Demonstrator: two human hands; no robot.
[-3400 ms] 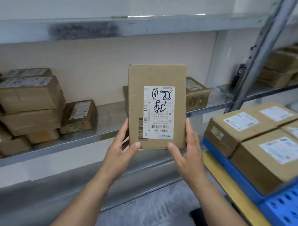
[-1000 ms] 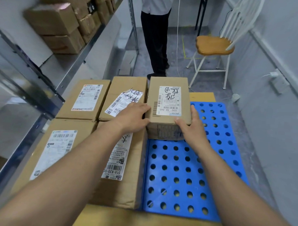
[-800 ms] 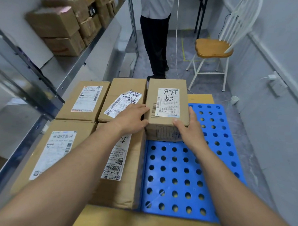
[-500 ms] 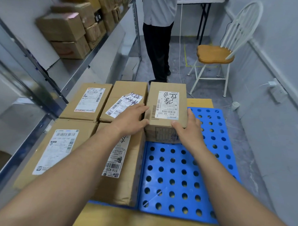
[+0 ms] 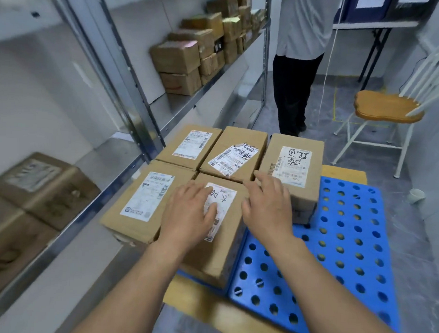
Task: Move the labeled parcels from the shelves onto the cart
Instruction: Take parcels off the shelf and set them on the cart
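On cart [image 5: 340, 245], five labeled parcels [image 5: 239, 144]

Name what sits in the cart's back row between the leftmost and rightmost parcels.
A parcel with a crooked label, close against both; the head view shows it.

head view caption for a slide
Left hand and right hand open over five labeled parcels on the blue cart deck.

**Both grips loose, palms down, nothing held**
Your left grip [image 5: 189, 215] is spread over the top of the near parcel [image 5: 225, 256], fingers relaxed and thumb turned inward; I can't tell whether it touches. Your right grip [image 5: 266, 208] hangs over that parcel's far right corner, fingers splayed. Both bare forearms reach forward towards it, side by side.
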